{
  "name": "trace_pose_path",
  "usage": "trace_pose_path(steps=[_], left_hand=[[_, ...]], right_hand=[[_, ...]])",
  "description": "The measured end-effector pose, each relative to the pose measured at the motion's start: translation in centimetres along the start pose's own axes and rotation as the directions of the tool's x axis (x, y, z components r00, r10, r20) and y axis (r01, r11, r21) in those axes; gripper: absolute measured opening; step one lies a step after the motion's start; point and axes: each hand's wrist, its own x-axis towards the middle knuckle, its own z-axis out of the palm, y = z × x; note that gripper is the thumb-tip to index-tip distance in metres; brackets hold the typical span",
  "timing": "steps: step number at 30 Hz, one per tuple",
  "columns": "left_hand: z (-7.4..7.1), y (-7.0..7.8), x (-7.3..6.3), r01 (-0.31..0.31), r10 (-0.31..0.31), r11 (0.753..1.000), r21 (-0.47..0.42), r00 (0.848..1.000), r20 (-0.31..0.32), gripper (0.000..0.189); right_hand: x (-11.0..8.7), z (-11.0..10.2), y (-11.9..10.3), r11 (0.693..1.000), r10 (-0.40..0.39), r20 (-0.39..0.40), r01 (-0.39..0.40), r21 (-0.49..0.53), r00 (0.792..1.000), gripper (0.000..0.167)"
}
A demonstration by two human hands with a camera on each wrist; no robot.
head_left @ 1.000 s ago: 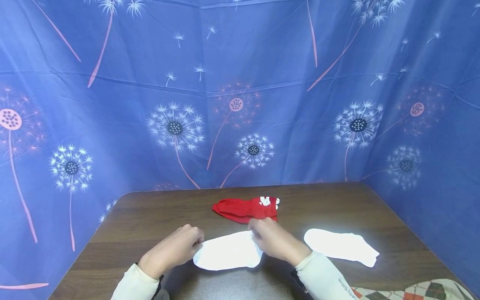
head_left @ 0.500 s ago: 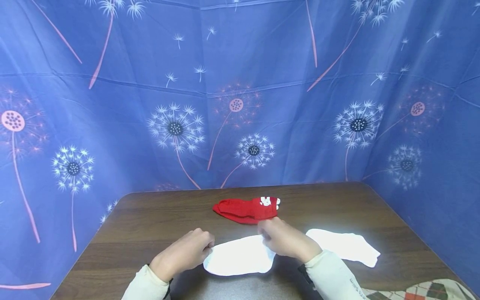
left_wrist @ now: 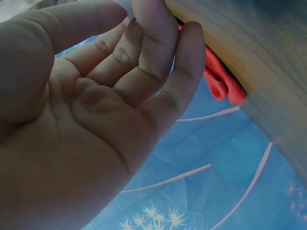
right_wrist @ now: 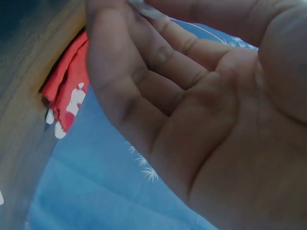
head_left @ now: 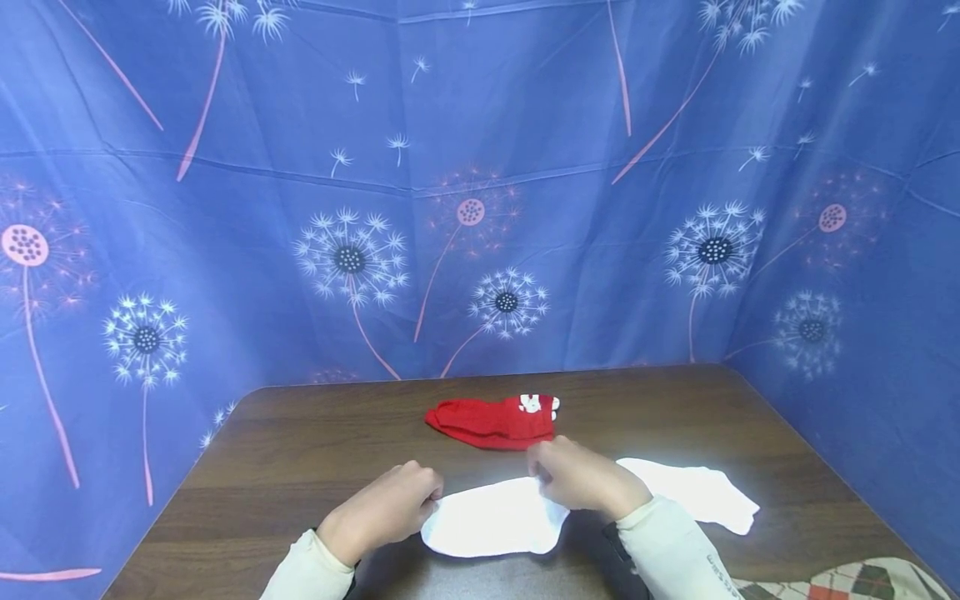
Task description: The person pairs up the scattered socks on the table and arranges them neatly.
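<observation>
A white sock (head_left: pixel 495 521), overexposed to a bright patch, is stretched between both hands close over the near middle of the table. My left hand (head_left: pixel 393 507) pinches its left end, and my right hand (head_left: pixel 581 475) pinches its upper right corner. In the left wrist view a scrap of white fabric (left_wrist: pixel 125 5) shows between thumb and forefinger. The right wrist view likewise has white fabric (right_wrist: pixel 148 8) at the pinching fingertips. Beyond the hands lies a pair of red socks (head_left: pixel 487 421) with a white pattern at one end.
To the right, another white sock (head_left: pixel 697 493) lies flat, partly behind the right forearm. An argyle-patterned cloth piece (head_left: pixel 862 581) lies at the table's front right edge. A blue dandelion-print curtain (head_left: pixel 585 208) hangs behind and beside the wooden table (head_left: pixel 300 433).
Both hands have shifted to the right and slightly nearer, carrying the stretched white sock along. The red socks and the other white sock stay where they were.
</observation>
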Motion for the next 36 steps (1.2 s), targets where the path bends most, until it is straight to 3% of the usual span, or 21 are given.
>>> trace_pose_path(steps=[6,12,23,30,36], left_hand=[[0.5,0.5,0.5,-0.047,0.047,0.998,0.030,0.999,-0.025,0.041],[1.1,0.5,0.8,-0.048,0.051,0.997,0.062,0.998,-0.040,0.039],[3.2,0.5,0.8,-0.035,0.045,0.978,0.205,0.998,-0.045,0.021],[3.0,0.6,0.8,-0.029,0.036,0.983,0.183,0.999,-0.034,0.018],[2.6,0.7,0.9,-0.036,0.046,0.989,0.146,0.997,-0.065,0.019]], right_hand=[[-0.4,0.1,0.0,0.996,0.075,0.037,-0.073,-0.051,0.997,0.019],[-0.2,0.3,0.0,0.982,0.176,0.077,-0.170,-0.076,0.981,0.019],[-0.1,2.1,0.2,0.967,0.170,0.063,-0.154,-0.204,0.983,0.022],[-0.1,1.0,0.5,0.935,0.320,0.108,-0.295,-0.199,0.941,0.023],[-0.3,-0.2,0.7,0.942,0.315,0.096,-0.298,-0.157,0.944,0.025]])
